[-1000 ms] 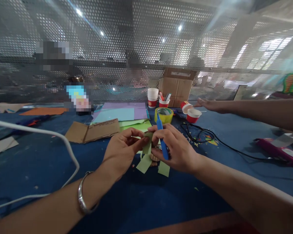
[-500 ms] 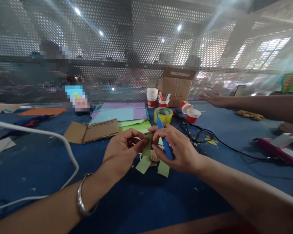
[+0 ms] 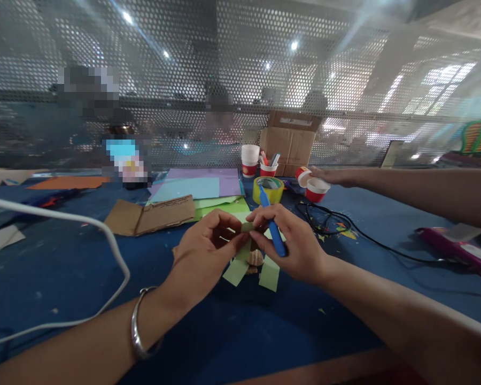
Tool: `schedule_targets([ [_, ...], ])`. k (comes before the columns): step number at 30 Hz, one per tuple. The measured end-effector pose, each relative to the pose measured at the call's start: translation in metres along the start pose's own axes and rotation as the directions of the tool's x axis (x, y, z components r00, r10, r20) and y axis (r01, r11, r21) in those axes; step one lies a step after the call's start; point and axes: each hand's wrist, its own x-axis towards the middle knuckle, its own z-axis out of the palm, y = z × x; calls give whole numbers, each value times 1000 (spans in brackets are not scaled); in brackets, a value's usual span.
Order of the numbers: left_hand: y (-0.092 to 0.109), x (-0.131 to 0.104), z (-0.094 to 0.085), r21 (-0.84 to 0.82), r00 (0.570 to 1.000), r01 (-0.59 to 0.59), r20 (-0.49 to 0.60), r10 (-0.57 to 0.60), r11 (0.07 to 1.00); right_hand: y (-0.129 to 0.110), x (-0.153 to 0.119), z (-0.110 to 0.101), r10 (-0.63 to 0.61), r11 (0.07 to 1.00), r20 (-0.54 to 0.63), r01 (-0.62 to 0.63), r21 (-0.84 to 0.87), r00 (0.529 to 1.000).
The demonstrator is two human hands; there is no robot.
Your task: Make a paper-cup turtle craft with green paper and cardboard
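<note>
Between my hands, the green strip [image 3: 247,227] has tipped: half a second ago it hung broad side toward me from my left fingers, and now only a short, foreshortened patch shows, pinched at both ends. My left hand [image 3: 208,248] grips one end between thumb and fingertip, its other fingers curled loosely. My right hand [image 3: 294,240] has its thumb and fingertips at the opposite end and also holds the blue pen [image 3: 278,243], which leans toward eleven o'clock; its lower end has swung slightly to the right.

With the strip lifted flatter, more shows of the ridged tan piece [image 3: 255,258] between five and six o'clock from my fingertips. One green paper piece [image 3: 236,271] near seven and another green paper piece [image 3: 269,275] at five have stayed put on the blue table [image 3: 272,337].

Off at two o'clock, a co-worker's hand [image 3: 332,175] has come lower and farther left, just beside the red-and-white cups [image 3: 317,188], and that forearm now hides the brown lumps I could see before. Around me the rest matches: yellow tape roll [image 3: 276,198] at one o'clock, stacked cups [image 3: 250,160] at twelve, folded cardboard [image 3: 164,214] just past nine, magenta tool [image 3: 460,251] about three.
</note>
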Motion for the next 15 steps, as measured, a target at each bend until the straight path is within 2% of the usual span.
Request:
schedule_targets([
  [4, -1, 1, 0, 67, 999, -27, -43, 30, 997, -1, 0, 0, 56, 998, -9, -56, 11, 998],
  [10, -7, 3, -1, 32, 1000, 19, -15, -18, 999, -2, -1, -1, 94, 995, -1, -94, 30, 996],
  [15, -3, 1, -1, 17, 999, 52, 16, -52, 999, -4, -1, -1, 89, 996, -16, -88, 25, 996],
])
